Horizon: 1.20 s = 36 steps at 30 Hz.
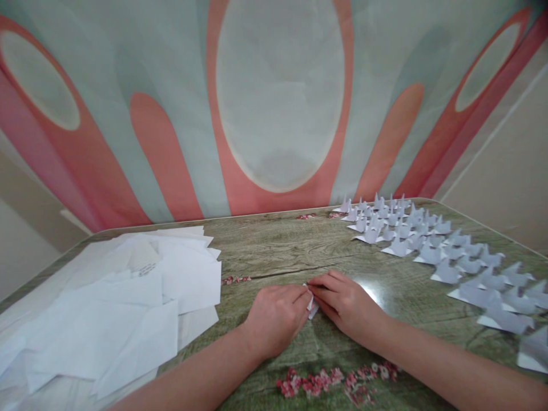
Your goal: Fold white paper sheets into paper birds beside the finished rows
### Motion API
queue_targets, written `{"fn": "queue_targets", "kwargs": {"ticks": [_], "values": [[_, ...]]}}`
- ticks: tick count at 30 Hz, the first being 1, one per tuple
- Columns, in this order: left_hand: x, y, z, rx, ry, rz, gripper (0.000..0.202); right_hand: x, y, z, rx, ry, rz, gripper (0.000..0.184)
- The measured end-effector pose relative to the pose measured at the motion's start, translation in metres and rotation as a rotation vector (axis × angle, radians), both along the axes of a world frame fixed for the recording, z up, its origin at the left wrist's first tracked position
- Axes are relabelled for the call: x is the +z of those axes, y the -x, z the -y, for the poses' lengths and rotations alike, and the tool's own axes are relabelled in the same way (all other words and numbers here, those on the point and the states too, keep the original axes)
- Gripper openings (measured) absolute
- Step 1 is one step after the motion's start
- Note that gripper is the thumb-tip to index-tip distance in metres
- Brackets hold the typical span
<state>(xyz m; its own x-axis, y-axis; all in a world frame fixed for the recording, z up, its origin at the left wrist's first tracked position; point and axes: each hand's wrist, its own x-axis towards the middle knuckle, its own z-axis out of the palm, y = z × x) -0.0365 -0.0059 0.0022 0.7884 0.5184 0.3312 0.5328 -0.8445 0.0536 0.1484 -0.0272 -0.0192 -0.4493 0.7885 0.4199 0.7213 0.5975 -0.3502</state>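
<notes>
My left hand [276, 317] and my right hand [345, 302] meet near the middle of the table [274, 251], knuckles up. Both are closed on a small folded piece of white paper [312, 307], pressed against the tabletop; only a sliver of it shows between the fingers. A loose heap of white paper sheets [115, 302] lies to the left of my left hand. Rows of folded white paper cranes [445, 251] stand to the right of my right hand.
The table has a green wood-grain covering with pink flower prints [334, 382] near the front edge. A wall with pink, grey and teal shapes [278, 103] rises right behind the table. The cranes run along the right edge.
</notes>
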Motion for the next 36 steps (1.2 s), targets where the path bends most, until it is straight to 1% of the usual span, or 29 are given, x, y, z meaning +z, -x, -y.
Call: {"fn": "queue_targets", "kwargs": {"ticks": [7, 12, 17, 22, 24, 26, 32, 36], "values": [[0.002, -0.001, 0.002, 0.002, -0.014, -0.065, 0.021, 0.001, 0.001, 0.004, -0.012, 0.025, 0.022, 0.025], [0.004, -0.003, 0.006, -0.005, -0.016, -0.114, 0.021, 0.003, 0.000, 0.003, 0.006, 0.046, -0.005, 0.028], [0.005, -0.005, 0.013, 0.001, -0.005, -0.161, 0.030, 0.004, -0.004, 0.002, 0.017, 0.087, -0.075, 0.031], [0.006, -0.006, 0.019, 0.016, 0.005, -0.198, 0.039, 0.001, -0.009, 0.002, 0.029, 0.085, -0.092, 0.041], [0.008, -0.006, 0.020, 0.018, 0.025, -0.225, 0.040, 0.000, -0.010, 0.004, 0.031, 0.073, -0.060, 0.042], [0.011, -0.005, 0.019, 0.012, 0.046, -0.249, 0.041, 0.000, -0.009, 0.006, 0.029, 0.056, 0.002, 0.039], [0.022, 0.000, 0.013, -0.072, 0.113, -0.292, 0.041, 0.002, -0.004, 0.007, 0.011, 0.001, 0.252, 0.028], [0.030, 0.006, 0.012, -0.097, 0.165, -0.294, 0.041, 0.005, 0.000, 0.008, -0.019, -0.017, 0.344, 0.023]]}}
